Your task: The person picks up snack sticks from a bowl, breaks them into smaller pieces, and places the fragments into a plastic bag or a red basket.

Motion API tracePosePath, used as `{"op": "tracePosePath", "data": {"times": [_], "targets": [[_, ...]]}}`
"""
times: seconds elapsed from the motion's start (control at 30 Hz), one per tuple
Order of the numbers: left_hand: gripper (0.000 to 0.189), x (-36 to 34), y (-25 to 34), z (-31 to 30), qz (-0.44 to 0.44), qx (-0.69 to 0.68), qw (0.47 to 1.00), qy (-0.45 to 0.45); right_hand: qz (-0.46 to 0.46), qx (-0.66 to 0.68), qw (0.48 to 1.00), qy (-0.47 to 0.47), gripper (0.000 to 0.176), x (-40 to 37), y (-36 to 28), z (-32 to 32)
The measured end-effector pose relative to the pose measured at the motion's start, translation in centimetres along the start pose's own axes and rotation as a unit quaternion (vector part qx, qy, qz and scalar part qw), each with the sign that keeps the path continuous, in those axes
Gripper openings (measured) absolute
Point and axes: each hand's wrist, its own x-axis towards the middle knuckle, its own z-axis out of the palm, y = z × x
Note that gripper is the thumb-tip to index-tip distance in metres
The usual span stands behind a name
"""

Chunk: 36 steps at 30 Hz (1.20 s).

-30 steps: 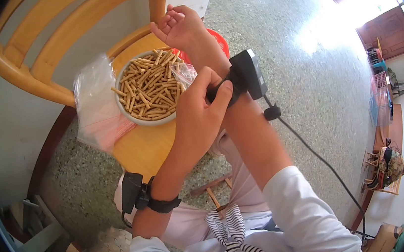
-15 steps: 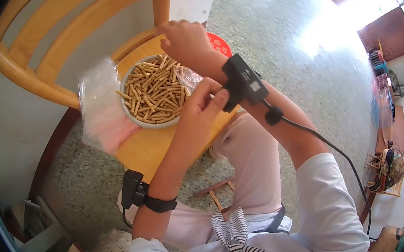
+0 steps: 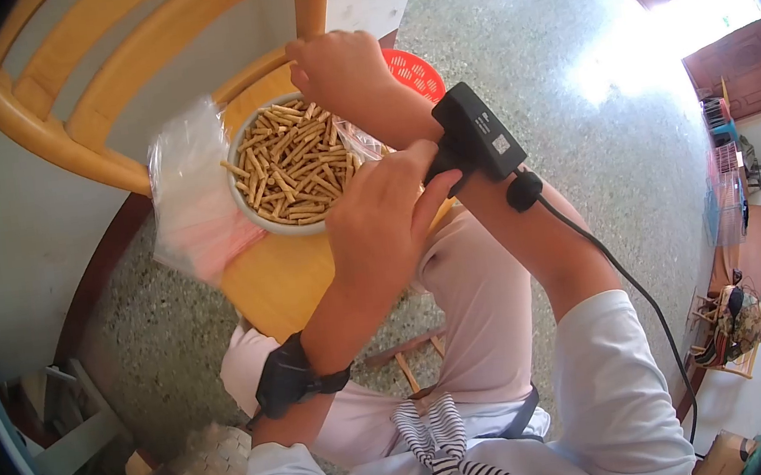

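My left hand (image 3: 377, 210) reaches across to my right wrist, its thumb and fingers around the edge of the black strap (image 3: 449, 162) there. A black box-shaped device (image 3: 481, 130) is mounted on that strap, with a cable running from it. Beyond the strap, my right hand (image 3: 340, 66) hangs palm down with its fingers curled in, above the far side of a round bowl (image 3: 239, 197) of short brown sticks (image 3: 292, 163). Nothing shows in that hand. A clear plastic bag (image 3: 360, 139) lies at the bowl's right side, partly hidden by my hands.
The bowl stands on a wooden chair seat (image 3: 278, 282). Clear and pinkish plastic bags (image 3: 192, 193) hang over its left edge. A red basket (image 3: 415, 72) is behind my right forearm. The chair's backrest (image 3: 59, 133) rises at the upper left.
My left forearm has turned, so its wrist device now faces away. The left thumb has spread further from the fingers. My right wrist and its device have shifted slightly right.
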Motion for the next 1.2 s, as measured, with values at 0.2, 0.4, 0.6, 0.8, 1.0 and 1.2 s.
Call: {"op": "tracePosePath", "data": {"times": [0.2, 0.4, 0.6, 0.8, 1.0, 1.2], "targets": [[0.012, 0.5, -1.1, -0.7, 0.011, 0.012, 0.999, -0.049, -0.017, -0.025, 0.998, 0.063, 0.012, -0.4, 1.9, -0.3], [0.012, 3.3, -4.6, -6.1, -0.235, 0.121, 0.929, -0.259, -0.071, 0.012, 0.997, 0.002, 0.014, -3.6, 2.3, 0.3], [0.02, 0.6, -10.1, -7.7, -0.144, 0.225, 0.916, -0.299, -0.131, 0.143, 0.981, 0.028, 0.02, -6.0, 1.6, 0.7], [0.023, 0.6, -10.2, -8.7, -0.129, 0.188, 0.924, -0.307, -0.191, 0.151, 0.97, -0.02, 0.013, -6.8, -0.1, 2.3], [0.022, 1.7, -10.0, -9.1, -0.151, 0.228, 0.907, -0.319, -0.193, 0.164, 0.967, -0.029, 0.014, -7.5, -1.2, 2.7], [0.018, 2.3, -9.6, -9.4, -0.16, 0.2, 0.927, -0.273, -0.135, 0.299, 0.945, -0.007, 0.02, -7.8, -1.1, 1.3]]}}
